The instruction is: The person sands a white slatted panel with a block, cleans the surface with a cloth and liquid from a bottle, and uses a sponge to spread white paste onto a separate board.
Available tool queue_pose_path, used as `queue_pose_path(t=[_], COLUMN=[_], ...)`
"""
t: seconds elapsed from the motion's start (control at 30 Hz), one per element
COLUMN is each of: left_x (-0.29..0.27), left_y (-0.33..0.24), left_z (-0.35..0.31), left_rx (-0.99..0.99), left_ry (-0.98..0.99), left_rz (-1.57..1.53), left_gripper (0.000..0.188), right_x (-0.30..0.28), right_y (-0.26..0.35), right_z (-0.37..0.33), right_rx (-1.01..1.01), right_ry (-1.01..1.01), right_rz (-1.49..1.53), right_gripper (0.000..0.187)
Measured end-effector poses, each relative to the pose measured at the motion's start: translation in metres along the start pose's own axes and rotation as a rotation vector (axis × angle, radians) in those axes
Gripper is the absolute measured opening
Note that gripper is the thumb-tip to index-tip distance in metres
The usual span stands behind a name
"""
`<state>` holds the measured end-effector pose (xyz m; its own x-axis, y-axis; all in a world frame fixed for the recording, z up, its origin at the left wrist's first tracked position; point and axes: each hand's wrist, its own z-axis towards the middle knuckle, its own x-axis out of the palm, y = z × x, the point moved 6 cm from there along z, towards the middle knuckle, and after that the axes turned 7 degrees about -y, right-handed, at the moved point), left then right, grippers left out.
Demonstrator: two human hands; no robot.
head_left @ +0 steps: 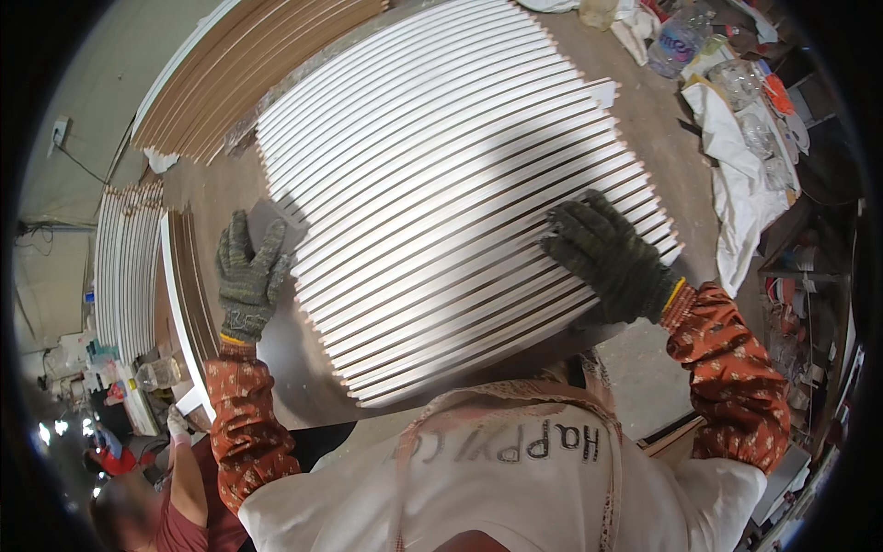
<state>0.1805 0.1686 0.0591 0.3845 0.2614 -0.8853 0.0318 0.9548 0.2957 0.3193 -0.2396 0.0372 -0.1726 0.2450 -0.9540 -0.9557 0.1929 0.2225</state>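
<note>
A wide row of long white strips [432, 184] with brown edges lies side by side across the table in front of me. My left hand [246, 281], in a dark green knitted glove, is at the left ends of the strips, fingers spread. Beside its fingertips is a small grey flat patch [274, 224]; whether it is a loose piece or shadow, I cannot make out. My right hand [612, 258], gloved the same way, rests over the right part of the strips, fingers stretched out and slightly bent. No held thing shows in either hand.
Brown strips [230, 78] are stacked at the far left, with more white strips [126, 267] at the left. White cloth [736, 202] and a clear plastic bottle [679, 41] lie at the right. Another person [184, 497] is at the lower left.
</note>
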Motion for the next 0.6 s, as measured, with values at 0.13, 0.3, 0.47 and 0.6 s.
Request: queue_pose_path(t=[0.13, 0.3, 0.47, 0.6], left_x=[0.002, -0.014, -0.012, -0.011], left_y=[0.004, 0.009, 0.014, 0.004], left_z=[-0.002, -0.016, -0.027, -0.016], left_rx=[-0.193, -0.27, -0.315, -0.241], left_ry=[-0.075, -0.104, -0.08, -0.015], left_rz=[-0.078, -0.034, -0.032, 0.022], left_gripper=[0.052, 0.051, 0.051, 0.052], right_x=[0.009, 0.001, -0.03, -0.038], right_y=[-0.001, -0.002, -0.034, -0.095], right_z=[-0.007, 0.0, 0.027, 0.079], right_rx=[-0.079, -0.09, -0.04, 0.069], right_ry=[-0.02, -0.05, -0.062, -0.203], right_rz=[-0.28, -0.101, 0.092, -0.243], right_gripper=[0.078, 0.073, 0.072, 0.078])
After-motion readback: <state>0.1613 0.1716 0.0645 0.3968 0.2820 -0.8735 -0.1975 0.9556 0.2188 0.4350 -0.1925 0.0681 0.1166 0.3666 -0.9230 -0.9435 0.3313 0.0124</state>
